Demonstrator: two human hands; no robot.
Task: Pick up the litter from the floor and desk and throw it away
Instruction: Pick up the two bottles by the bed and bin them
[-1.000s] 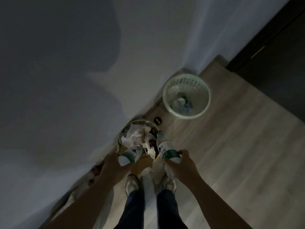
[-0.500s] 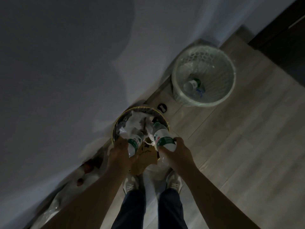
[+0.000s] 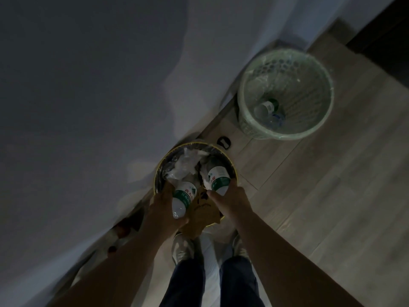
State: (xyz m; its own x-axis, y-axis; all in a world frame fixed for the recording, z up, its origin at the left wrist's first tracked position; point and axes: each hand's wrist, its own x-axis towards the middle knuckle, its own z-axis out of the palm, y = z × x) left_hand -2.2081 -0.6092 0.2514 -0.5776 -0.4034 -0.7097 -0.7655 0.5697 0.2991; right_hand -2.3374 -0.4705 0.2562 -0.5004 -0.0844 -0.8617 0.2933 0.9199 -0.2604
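Observation:
Both my hands hold plastic water bottles with green-and-white labels over a round bin with a yellow rim [image 3: 233, 169]. My left hand [image 3: 163, 204] grips the left bottle [image 3: 183, 197], its neck pointing down into the bin. My right hand [image 3: 230, 200] holds the right bottle [image 3: 218, 177] by its base, the bottle lying among crumpled white tissues [image 3: 187, 165] in the bin. A brown paper piece [image 3: 203, 214] hangs over the bin's near edge. The room is dim.
A pale green mesh bin [image 3: 318, 120] with a clear liner stands farther right, with a bottle [image 3: 266, 107] inside. A small black object [image 3: 224, 142] lies on the wooden floor between the bins. The wall runs along the left. My shoes [image 3: 182, 249] stand just behind the near bin.
My hands have moved forward and lower, bringing both bottles from above the near bin down into it. The view has come closer to both bins.

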